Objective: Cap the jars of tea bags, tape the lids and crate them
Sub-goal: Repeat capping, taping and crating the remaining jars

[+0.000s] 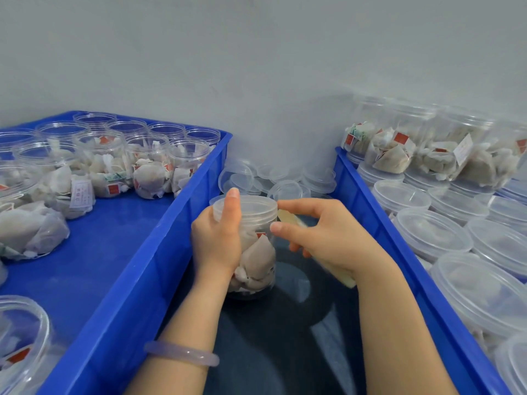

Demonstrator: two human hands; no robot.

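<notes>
Dark surface [285, 337] between two blue crates. Left hand [218, 240] wraps the upright jar [256, 252], thumb up on its lid [253, 208]. Right hand [328, 232] pinches yellowish tape [288, 218] at the lid edge (other fingers loosely curled). Left crate [137, 280]: open jars. Right crate [370, 218]: capped ones. Loose lids [285, 178] behind, then grey wall [256, 67].
</notes>
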